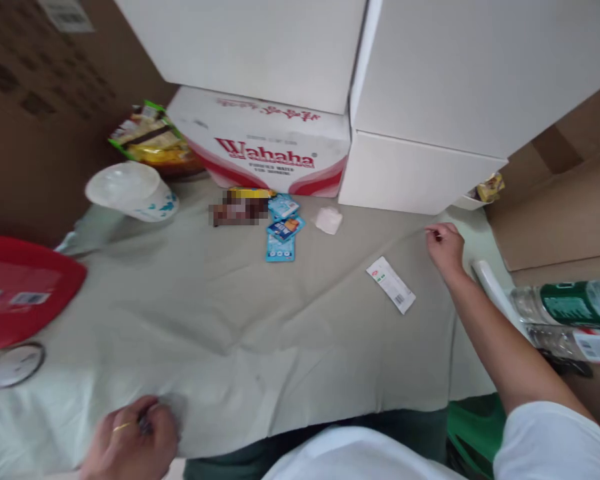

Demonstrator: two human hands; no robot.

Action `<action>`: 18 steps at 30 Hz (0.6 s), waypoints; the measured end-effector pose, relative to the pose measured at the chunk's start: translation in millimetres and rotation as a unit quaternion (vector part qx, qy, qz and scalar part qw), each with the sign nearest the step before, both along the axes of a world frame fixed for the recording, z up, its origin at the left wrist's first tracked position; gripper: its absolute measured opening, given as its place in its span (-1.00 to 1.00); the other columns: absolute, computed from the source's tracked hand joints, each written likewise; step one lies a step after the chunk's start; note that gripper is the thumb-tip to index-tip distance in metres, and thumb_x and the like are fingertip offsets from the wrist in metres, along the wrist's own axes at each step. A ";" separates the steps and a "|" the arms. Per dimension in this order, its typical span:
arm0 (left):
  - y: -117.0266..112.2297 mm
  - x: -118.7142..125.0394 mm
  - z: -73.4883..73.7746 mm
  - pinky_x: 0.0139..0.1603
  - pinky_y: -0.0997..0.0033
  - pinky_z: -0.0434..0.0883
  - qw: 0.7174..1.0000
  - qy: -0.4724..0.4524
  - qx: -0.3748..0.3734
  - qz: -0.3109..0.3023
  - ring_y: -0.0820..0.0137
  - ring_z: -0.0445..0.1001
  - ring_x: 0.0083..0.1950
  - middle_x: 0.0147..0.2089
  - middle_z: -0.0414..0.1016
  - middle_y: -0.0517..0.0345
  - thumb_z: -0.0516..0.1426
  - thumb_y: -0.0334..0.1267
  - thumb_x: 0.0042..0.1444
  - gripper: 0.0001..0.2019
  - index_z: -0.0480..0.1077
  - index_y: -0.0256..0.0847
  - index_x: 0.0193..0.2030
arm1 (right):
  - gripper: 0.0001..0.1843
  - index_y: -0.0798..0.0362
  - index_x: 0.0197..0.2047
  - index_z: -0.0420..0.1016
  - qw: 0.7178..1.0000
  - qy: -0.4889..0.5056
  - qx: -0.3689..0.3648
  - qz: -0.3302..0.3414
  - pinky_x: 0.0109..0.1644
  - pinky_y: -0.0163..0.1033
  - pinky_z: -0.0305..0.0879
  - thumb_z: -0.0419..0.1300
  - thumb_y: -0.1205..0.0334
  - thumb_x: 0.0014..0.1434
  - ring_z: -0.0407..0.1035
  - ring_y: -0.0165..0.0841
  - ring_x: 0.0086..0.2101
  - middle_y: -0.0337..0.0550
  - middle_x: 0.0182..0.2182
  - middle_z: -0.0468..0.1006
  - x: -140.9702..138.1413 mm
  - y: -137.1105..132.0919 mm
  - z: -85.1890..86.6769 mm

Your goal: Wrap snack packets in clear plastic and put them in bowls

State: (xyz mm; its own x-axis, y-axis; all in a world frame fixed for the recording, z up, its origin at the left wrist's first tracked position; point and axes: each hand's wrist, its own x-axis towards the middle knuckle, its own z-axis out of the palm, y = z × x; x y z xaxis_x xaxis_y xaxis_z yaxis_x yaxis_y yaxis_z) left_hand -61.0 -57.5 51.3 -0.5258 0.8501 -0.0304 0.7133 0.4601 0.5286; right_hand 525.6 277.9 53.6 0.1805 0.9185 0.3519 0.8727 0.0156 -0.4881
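A pale green cloth [220, 333] is spread over the table. My left hand [130, 440], a ring on one finger, is closed on the cloth's near edge at the bottom left. My right hand [445, 248] reaches out to the far right and pinches a fold of the cloth there, close to the white boxes. A white strip packet with a barcode [391, 285] lies flat just left of my right wrist. Several small blue sachets [283, 230] and a crumpled white wrapper [329, 219] lie on the cloth further back.
A Wahaha carton [265, 143] and stacked white boxes [430, 87] stand at the back. A white lidded bowl [130, 191] and snack bags [153, 140] sit back left. A red tray [20, 287] lies at the left. Plastic bottles [570, 313] lie at the right edge.
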 end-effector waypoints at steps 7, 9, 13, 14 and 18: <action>42.2 51.5 10.8 -0.08 0.16 0.51 0.948 -0.284 0.083 0.113 0.19 0.52 -0.08 -0.14 0.52 0.06 0.02 0.27 0.25 -0.50 0.46 -0.08 0.02 | -0.61 -0.06 0.21 0.55 0.901 0.125 -0.114 0.399 -0.10 -0.17 0.53 0.17 0.06 0.39 0.54 -0.26 -0.10 0.01 0.04 0.59 -203.2 -77.1 40.2; 61.8 80.5 23.8 -0.02 0.16 0.54 0.890 -0.440 0.096 0.071 0.21 0.55 -0.04 -0.07 0.53 0.03 -0.04 0.31 0.30 -0.44 0.41 -0.06 0.13 | -0.30 -0.13 0.47 0.27 0.831 0.179 -0.130 0.510 0.03 -0.12 0.54 0.29 -0.01 0.34 0.43 -0.17 0.20 0.11 0.35 0.37 -260.6 -120.9 37.1; 112.5 108.4 41.6 0.15 0.09 0.53 0.833 -0.538 0.036 -0.125 0.19 0.56 0.12 0.10 0.57 -0.05 -0.06 0.28 0.36 -0.46 0.46 -0.09 0.08 | -0.46 -0.13 0.42 0.34 0.796 0.228 -0.098 0.553 0.26 -0.02 0.43 0.11 0.27 0.42 0.36 -0.20 0.29 0.06 0.33 0.40 -316.3 -166.1 12.3; 129.2 103.2 43.8 0.19 0.08 0.51 0.842 -0.502 0.008 -0.197 0.17 0.55 0.12 0.08 0.58 -0.06 0.04 0.26 0.32 -0.49 0.49 -0.12 0.03 | -0.50 -0.12 0.35 0.42 0.816 0.229 -0.093 0.522 0.22 -0.03 0.45 0.05 0.34 0.40 0.44 -0.23 0.21 0.03 0.24 0.48 -314.4 -165.0 7.2; 212.3 37.0 50.9 0.31 -0.03 0.41 0.970 -0.150 0.046 -0.185 0.07 0.49 0.21 0.21 0.50 -0.19 0.30 0.07 0.19 -0.46 0.47 -0.30 0.15 | -0.69 -0.08 -0.12 0.63 0.921 0.183 -0.045 0.341 -0.04 -0.08 0.51 0.06 0.37 0.31 0.55 -0.24 -0.11 -0.08 -0.12 0.62 -260.1 -140.3 5.6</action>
State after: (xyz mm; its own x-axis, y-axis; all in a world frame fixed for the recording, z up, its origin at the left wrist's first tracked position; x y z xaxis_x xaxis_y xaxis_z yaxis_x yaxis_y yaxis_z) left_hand -24.1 154.8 102.2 -0.1624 0.9855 -0.0497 0.6281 0.1421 0.7651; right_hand 265.5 137.6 59.3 -0.3587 0.8843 0.2989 0.4513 0.4446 -0.7737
